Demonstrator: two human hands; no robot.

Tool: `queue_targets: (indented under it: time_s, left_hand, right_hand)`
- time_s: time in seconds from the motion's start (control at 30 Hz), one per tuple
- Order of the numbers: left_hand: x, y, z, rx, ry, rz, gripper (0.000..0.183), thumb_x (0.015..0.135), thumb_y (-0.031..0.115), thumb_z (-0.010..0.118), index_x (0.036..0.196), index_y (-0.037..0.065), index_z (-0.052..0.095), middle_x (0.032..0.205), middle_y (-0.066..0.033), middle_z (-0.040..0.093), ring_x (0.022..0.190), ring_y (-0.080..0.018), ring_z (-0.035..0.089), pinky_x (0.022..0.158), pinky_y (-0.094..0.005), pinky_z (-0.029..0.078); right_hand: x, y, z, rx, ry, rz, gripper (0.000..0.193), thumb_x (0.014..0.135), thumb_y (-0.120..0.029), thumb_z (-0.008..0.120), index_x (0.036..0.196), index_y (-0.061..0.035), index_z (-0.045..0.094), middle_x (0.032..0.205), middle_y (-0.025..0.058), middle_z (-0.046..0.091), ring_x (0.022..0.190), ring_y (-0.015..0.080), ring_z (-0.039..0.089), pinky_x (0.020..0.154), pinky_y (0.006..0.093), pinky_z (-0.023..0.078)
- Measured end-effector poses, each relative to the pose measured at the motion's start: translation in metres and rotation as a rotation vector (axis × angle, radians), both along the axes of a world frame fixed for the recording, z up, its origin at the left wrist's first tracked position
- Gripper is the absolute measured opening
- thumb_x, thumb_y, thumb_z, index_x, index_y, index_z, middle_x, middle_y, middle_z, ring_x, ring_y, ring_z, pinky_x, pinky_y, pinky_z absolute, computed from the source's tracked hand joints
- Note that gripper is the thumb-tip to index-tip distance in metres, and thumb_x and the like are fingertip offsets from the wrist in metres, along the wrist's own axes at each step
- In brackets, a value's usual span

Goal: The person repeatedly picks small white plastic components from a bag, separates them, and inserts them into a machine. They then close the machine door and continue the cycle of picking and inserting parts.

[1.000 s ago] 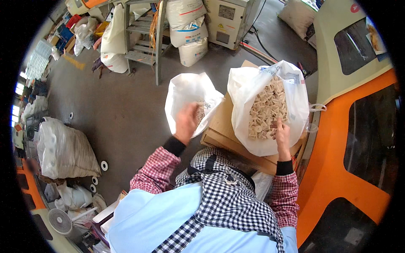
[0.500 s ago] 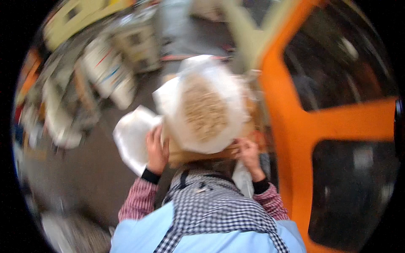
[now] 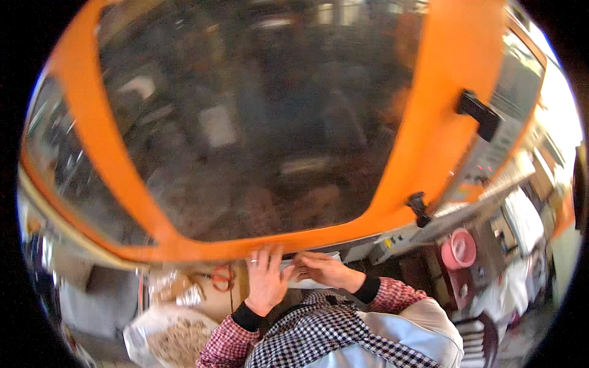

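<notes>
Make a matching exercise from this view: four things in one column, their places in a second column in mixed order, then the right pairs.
Things:
1. left hand
2. right hand
3. clear bag of pale pieces
4. pink round thing

Places:
A. lower left, beside the cardboard box
B. right of the machine
C. flat against the orange frame's lower edge, ring on one finger
D. on the white piece under the frame

Pairs: 1-C, 2-D, 3-A, 4-B

Both hands are up at the lower edge of a big orange-framed machine door with a dark glass window (image 3: 245, 122): the left hand (image 3: 265, 279), ring on one finger, lies flat with fingers spread, and the right hand (image 3: 324, 270) rests on a flat white piece (image 3: 307, 279) just beside it. Down at lower left, an open white plastic bag of pale wood-coloured bits (image 3: 172, 337) sits near a brown cardboard box (image 3: 211, 294), with a round pink container (image 3: 459, 248) off to the right.
</notes>
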State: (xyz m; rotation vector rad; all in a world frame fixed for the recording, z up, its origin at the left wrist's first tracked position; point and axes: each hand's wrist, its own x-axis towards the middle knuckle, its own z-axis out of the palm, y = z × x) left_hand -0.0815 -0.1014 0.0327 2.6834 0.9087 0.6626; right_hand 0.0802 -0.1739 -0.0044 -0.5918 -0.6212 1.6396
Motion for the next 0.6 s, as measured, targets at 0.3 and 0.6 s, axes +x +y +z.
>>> queue_targets:
  time_s: [0.3, 0.6]
  left_hand:
    - [0.201, -0.058, 0.049, -0.410, -0.466, -0.911, 0.077, 0.078, 0.022, 0.069, 0.134, -0.006, 0.025, 0.131, -0.0269, 0.038, 0.124, -0.0392, 0.037, 0.102, -0.0412, 0.030]
    - [0.257, -0.074, 0.061, -0.633, -0.519, -0.870, 0.021, 0.084, 0.016, 0.061, 0.093, 0.000, 0.051, 0.079, -0.0148, 0.060, 0.072, -0.0290, 0.058, 0.064, -0.0363, 0.044]
  right_hand:
    - [0.038, -0.067, -0.090, -0.292, -0.147, -0.770, 0.035, 0.090, -0.033, 0.054, 0.062, -0.0105, 0.051, 0.054, -0.0049, 0.043, 0.046, 0.0066, 0.035, 0.043, 0.0240, 0.025]
    - [0.048, -0.057, -0.087, -0.425, -0.498, -0.714, 0.050, 0.087, -0.049, 0.054, 0.057, -0.0090, 0.048, 0.049, -0.0029, 0.040, 0.042, 0.0090, 0.036, 0.041, 0.0259, 0.027]
